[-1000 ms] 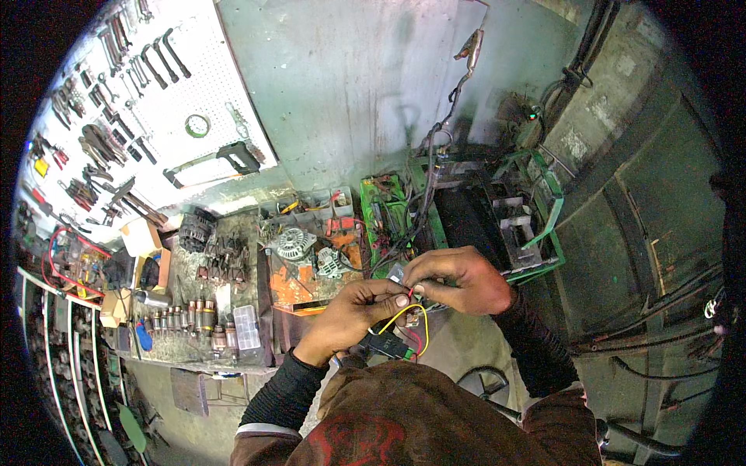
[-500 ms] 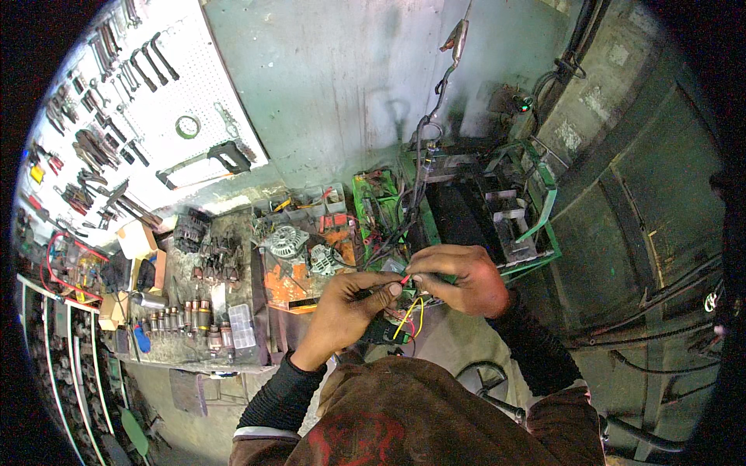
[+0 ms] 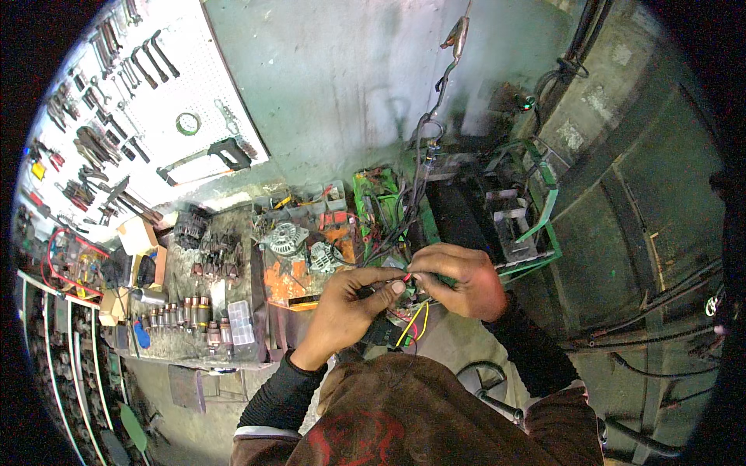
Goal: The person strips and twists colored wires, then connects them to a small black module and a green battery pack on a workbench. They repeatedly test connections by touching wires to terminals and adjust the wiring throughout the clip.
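My left hand (image 3: 350, 304) and my right hand (image 3: 465, 281) meet in front of me, both closed in a pinch. Between their fingertips shows a short bit of red wire (image 3: 408, 276); its ends are hidden by the fingers. Below the hands hangs a bent yellow wire (image 3: 424, 321), with a pink-red wire (image 3: 414, 332) close to it. A dark part (image 3: 382, 334) lies under the wires, too unclear to name. Just beyond my fingers, a bundle of black cables (image 3: 386, 247) runs up past a green metal case (image 3: 376, 199).
To the left stands a workbench with alternator parts (image 3: 286, 239), a row of cylindrical parts (image 3: 186, 312) and a clear compartment box (image 3: 242, 322). A pegboard (image 3: 198, 85) holds tools. A green metal frame (image 3: 549, 186) stands at the right; a cable clamp (image 3: 458, 35) hangs above.
The yellow wire has swung slightly to the right. Less of the red wire shows between my fingertips. Both hands stay in nearly the same place.
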`<state>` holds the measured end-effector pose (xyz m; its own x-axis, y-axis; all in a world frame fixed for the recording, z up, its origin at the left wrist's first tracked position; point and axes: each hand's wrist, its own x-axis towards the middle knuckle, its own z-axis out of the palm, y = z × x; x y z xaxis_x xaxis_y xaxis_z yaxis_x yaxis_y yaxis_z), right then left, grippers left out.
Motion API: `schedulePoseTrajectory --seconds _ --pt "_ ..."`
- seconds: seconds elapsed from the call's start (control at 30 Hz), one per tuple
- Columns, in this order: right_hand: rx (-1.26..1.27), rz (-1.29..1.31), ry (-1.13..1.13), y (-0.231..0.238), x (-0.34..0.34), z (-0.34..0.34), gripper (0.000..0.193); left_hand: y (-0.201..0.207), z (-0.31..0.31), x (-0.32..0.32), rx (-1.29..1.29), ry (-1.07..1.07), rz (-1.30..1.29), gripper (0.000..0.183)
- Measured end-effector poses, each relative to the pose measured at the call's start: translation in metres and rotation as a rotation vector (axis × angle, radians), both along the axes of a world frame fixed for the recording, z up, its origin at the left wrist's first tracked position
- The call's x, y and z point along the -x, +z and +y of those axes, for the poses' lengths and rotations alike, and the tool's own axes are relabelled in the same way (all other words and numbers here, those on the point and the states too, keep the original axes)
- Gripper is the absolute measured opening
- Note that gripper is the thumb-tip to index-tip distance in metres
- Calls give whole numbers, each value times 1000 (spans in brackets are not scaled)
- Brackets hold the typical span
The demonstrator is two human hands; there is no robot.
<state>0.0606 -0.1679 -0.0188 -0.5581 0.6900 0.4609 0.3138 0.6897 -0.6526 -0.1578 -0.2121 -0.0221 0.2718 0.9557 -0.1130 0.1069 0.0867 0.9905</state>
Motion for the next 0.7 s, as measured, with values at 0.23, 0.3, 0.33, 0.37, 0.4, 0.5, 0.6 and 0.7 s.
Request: schedulePoseTrajectory --seconds 0.23,0.3,0.33,0.37,0.4,0.5,0.6,0.7 --pt "211 -89 -93 -10 -1 2 13 -12 -1 1 -142 55 55 22" --pt "1066 262 87 -13 -1 9 15 -18 -1 1 -188 56 90 22" --pt "1488 450 185 -14 -1 11 17 -19 -1 2 -191 46 92 22" --pt "1491 455 213 -14 -3 10 22 -20 -1 3 -215 32 116 22" --pt "1285 391 117 -13 -4 10 22 -20 0 5 -141 35 31 21" --pt "171 47 -103 -8 -4 -3 29 -17 2 11 16 51 -93 20" --pt "-410 -228 28 -4 -5 -7 32 -12 6 13 120 27 -71 18" --pt "-228 -117 29 -9 -2 0 21 -10 9 9 27 12 -27 17"
